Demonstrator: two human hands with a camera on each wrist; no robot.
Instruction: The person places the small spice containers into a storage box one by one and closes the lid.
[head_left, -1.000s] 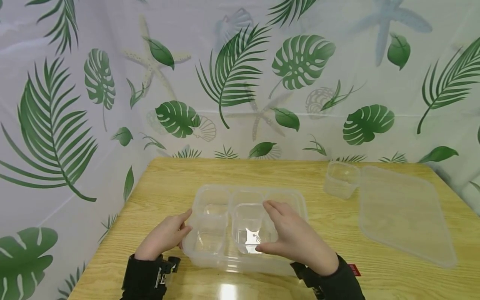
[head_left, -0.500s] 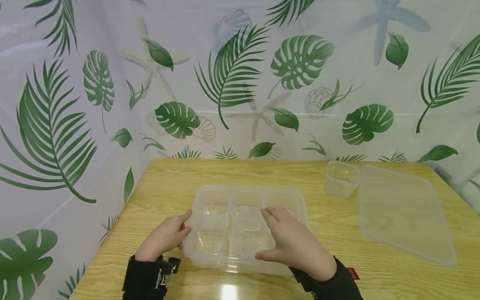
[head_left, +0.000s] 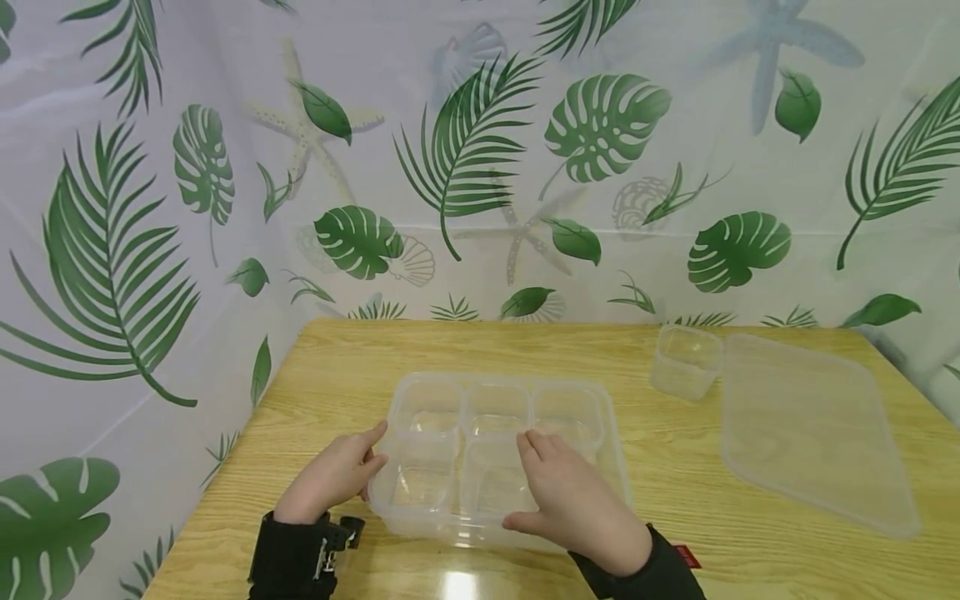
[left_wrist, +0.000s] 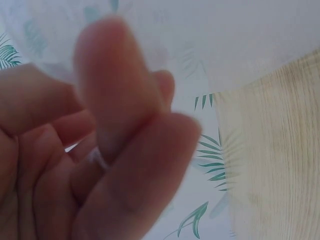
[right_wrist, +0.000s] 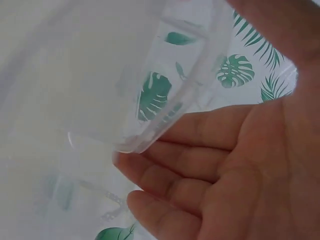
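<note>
A large clear plastic container [head_left: 618, 450] stands on the table with several small clear boxes set inside it in two rows. My left hand [head_left: 333, 473] is at its left side, index finger and thumb touching the outer wall near the rim. In the left wrist view those fingers [left_wrist: 112, 70] show large and blurred under the pale plastic. My right hand [head_left: 573, 504] holds a small clear box [head_left: 487, 479] in the front row, fingertips at the back and thumb at the front. Its corner shows against the fingers [right_wrist: 150, 170] in the right wrist view.
Farther back on the right stands another small clear box [head_left: 682, 367]. Next to it a flat, frosted lid [head_left: 817, 433] lies on the wooden table [head_left: 337, 367]. A leaf-patterned sheet [head_left: 465, 208] hangs behind the table and along its left side.
My right hand has lowered the small box into the front middle place of the large container and moved slightly left and down. The left hand has stayed at the container's left side.
</note>
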